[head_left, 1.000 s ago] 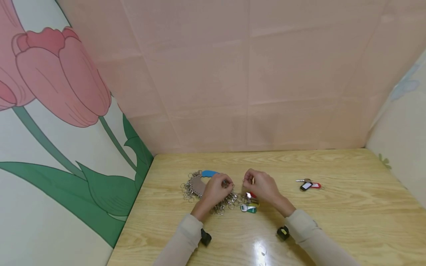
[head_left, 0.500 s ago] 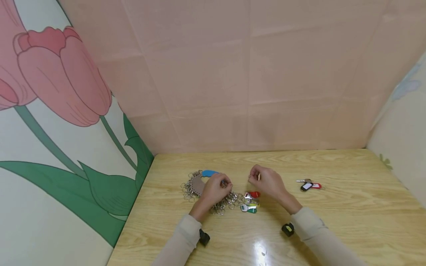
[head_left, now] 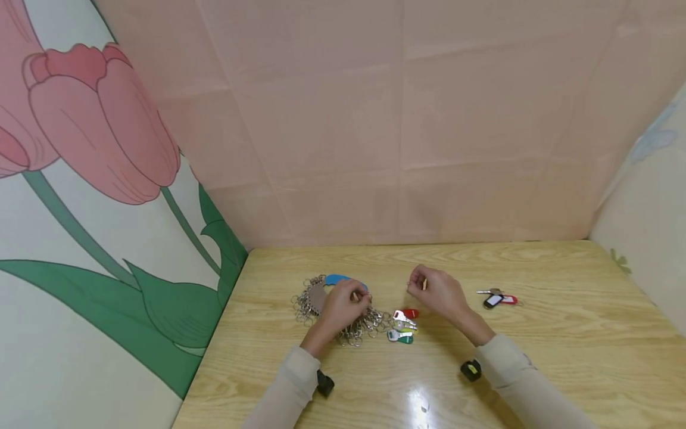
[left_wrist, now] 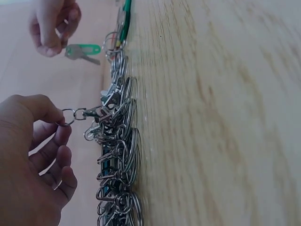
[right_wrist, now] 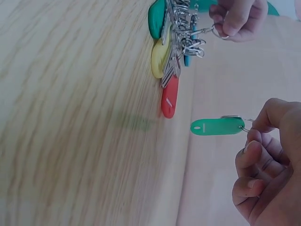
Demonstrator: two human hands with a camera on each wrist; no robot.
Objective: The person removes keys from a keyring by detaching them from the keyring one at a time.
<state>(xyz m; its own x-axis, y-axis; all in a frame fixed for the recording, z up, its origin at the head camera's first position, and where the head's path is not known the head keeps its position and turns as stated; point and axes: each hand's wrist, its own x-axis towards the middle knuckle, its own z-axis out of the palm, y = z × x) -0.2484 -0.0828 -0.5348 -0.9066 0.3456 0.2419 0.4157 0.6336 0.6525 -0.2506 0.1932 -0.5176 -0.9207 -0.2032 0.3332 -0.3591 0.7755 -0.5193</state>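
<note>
“Two grips are up off the bench [head_left: 563, 357]; what is each of them holding?”

“My left grip [head_left: 343, 305] pinches a steel ring [left_wrist: 68, 110] at the fingertips; a small clasp [left_wrist: 81, 113] joins it to the ring bundle [left_wrist: 120, 153], which lies to the left on the bench; my right grip [head_left: 439, 292] pinches the thin wire [right_wrist: 244, 128] of a green tag [right_wrist: 214, 127]; that tag and its key [left_wrist: 74, 52] hang over the bench, right of the bundle and touching nothing below.”

“What could go wrong from here?”

“A drop, I'd judge, first of all; I have only a sliver of wire in my right grip, so a slack pinch could let tag and key fall; they might land among the red tag [right_wrist: 170, 96], the yellow tag [right_wrist: 160, 59] and the second green tag [right_wrist: 156, 21], just right of the bundle, and get mixed in; a snag is the other risk; the bundle's rings overlap closely, so a hard tug with my left could drag neighbours along or twist the clasp.”

“And your arms; how are they set?”

“Both sleeves [head_left: 284, 381] come in from the near side and slant inward; my fingertips face each other across a gap, the right grip slightly farther from me; the spare fingers curl loosely behind each pinch; a black tag [head_left: 493, 301] lies well apart, off to the right.”
</note>
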